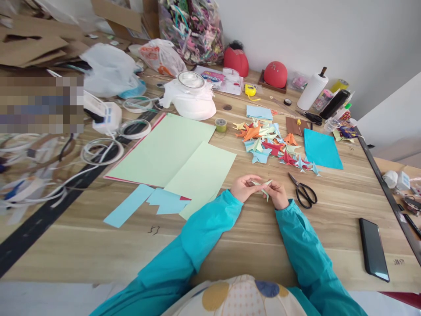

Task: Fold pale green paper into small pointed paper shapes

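Between my two hands is a small pale green folded paper crane (267, 183), its points sticking out past the fingers. My left hand (245, 186) pinches it from the left, and my right hand (276, 193) grips its right side. Part of the crane is hidden by the fingers. Beyond my hands lies a heap of folded paper cranes (263, 139) in orange, red, light blue and pale green. A pair of black-handled scissors (305, 193) rests just right of my right hand. Left of my left hand are large pale green paper sheets (205, 171).
Light blue paper pieces (129, 206) lie at the left near the green sheets. A bright blue square (322, 148) lies right of the heap. A phone (374, 249) is at the front right. Coiled cables (101, 151) and a white power strip (108, 117) crowd the left.
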A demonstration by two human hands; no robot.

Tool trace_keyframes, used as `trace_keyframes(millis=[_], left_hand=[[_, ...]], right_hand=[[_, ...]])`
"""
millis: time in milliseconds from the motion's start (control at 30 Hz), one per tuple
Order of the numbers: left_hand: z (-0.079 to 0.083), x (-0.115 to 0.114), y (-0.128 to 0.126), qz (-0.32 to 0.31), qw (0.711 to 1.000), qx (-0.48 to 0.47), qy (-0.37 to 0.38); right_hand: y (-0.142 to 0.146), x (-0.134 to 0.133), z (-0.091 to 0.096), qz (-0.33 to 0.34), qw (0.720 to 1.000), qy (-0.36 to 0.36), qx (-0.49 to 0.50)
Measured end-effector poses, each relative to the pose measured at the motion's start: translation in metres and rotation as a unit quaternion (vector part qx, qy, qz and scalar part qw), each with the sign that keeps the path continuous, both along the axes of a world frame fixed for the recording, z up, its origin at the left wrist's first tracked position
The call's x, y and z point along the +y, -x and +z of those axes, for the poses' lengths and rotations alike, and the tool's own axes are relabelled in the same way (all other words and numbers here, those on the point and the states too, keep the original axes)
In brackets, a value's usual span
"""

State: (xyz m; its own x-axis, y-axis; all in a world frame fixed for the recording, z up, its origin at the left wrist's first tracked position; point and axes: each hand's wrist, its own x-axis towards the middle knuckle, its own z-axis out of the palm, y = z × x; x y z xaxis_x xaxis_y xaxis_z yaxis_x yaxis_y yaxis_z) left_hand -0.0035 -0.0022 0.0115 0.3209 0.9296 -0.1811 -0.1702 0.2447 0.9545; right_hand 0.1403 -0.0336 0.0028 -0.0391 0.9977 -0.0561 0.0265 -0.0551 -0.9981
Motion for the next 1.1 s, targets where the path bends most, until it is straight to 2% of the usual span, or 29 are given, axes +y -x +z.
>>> trace_keyframes(millis=[133,267,500,667,800,1100], left_hand=[[-0.0026,0.0028,0.0012,0.027,1.0,-0.007,0.0],[-0.0036,0.0041,0.0031,0.048,0.999,0.013,-0.012],[-0.0076,0.0045,0.0021,0.023,0.997,0.04,-0.066],[-0.0077,0.005,0.0028,0.035,0.998,0.026,-0.051],[-0.0053,0.006,0.0043,0.058,0.998,0.007,-0.028],[-0.0066,0.0065,0.0048,0.092,0.994,0.027,-0.043]], right_hand=[[-0.0001,-0.0001,-0.0006,-0.015,1.0,-0.003,0.01],[0.0006,0.0003,0.0046,0.018,1.0,-0.006,0.005],[0.0023,-0.0003,0.0068,0.026,1.0,0.004,-0.003],[0.0021,-0.0008,0.0084,0.016,1.0,-0.002,-0.023],[0.0013,-0.0006,0.0073,0.038,0.999,-0.006,-0.029],[0.0,-0.0016,-0.001,0.059,0.996,-0.011,-0.059]])
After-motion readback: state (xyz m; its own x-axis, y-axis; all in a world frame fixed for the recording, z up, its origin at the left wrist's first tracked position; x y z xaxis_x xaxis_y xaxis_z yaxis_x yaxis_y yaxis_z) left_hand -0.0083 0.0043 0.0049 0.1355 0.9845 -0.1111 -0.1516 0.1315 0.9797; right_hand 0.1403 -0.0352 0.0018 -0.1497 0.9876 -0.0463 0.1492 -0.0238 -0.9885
